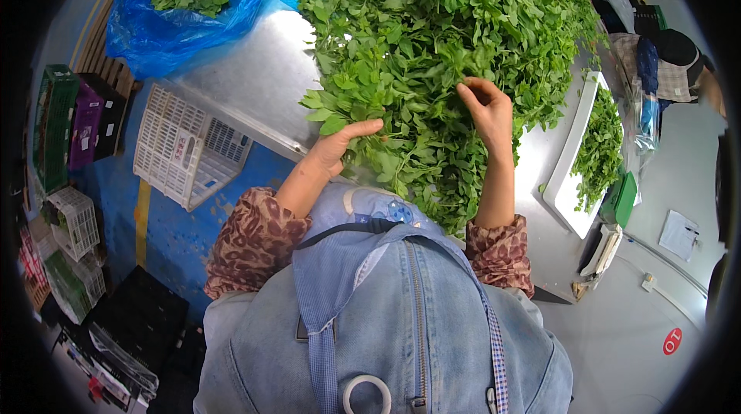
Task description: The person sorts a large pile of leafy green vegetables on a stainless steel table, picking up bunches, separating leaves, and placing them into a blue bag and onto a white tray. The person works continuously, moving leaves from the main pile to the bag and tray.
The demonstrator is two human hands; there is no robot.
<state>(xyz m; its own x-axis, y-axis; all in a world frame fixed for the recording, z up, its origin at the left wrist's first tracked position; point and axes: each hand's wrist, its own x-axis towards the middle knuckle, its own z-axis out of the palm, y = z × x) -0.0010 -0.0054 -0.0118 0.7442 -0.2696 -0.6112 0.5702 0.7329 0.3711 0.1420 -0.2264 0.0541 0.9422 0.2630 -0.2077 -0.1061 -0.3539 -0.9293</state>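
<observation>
A large heap of leafy green stems [428, 20] covers much of a metal table [260, 61] before me. My left hand [341, 145] holds a bunch of leafy stems [347, 95] at the heap's near left side, thumb lying across them. My right hand [488, 110] is over the heap to the right, thumb and forefinger pinched on a leafy sprig [466, 64] that looks slightly blurred. The palm side of my left hand is partly hidden by leaves.
An open blue plastic bag [145, 38] with greens stands at the upper left. A white plastic crate [173, 142] sits below the table's left edge. On the right are a white tray [558, 182] with greens, a green container [622, 200] and another person [666, 67].
</observation>
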